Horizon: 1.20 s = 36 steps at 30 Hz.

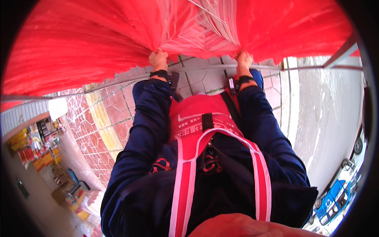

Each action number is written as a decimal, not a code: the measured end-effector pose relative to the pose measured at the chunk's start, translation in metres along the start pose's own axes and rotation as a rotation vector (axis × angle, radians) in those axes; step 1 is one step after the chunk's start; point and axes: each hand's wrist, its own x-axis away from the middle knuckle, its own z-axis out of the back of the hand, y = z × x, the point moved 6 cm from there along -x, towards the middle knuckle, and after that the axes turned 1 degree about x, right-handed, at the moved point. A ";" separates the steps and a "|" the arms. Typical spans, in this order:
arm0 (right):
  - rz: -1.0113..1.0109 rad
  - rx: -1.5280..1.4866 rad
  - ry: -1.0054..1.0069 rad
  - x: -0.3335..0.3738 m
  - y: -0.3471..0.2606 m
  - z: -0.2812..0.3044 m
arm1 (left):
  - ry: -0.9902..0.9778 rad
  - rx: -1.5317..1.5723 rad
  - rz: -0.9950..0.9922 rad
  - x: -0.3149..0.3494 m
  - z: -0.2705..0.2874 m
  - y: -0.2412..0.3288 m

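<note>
A wide sheet of thin red material [87, 35] spreads across the top of the head view, gathered into folds. My left hand [159, 60] is closed on its lower edge, left of centre. To the right, at about the same height, my right hand [244, 60] pinches the same edge. Between the two hands the sheet is pulled into a bunch, with many fine whitish threads [213, 27] running over it. Both arms reach forward in dark blue sleeves, with a dark band at each wrist.
A thin metal bar [304, 68] runs across below the sheet and joins a frame at the right. Paving stones [110, 102] lie underneath. Shelves of goods [33, 152] stand at the far left. A blue three-wheeled vehicle [335, 199] is at lower right.
</note>
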 end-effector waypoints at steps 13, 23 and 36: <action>0.482 0.796 -0.369 -0.019 0.029 -0.010 | -0.383 -0.984 -0.681 0.077 -0.020 0.014; 0.341 0.769 -0.500 0.082 -0.081 -0.089 | -0.490 -0.465 -0.815 0.120 -0.034 0.118; 0.881 0.301 -1.038 0.362 -0.371 -0.242 | -0.505 0.130 -1.238 0.245 0.006 0.396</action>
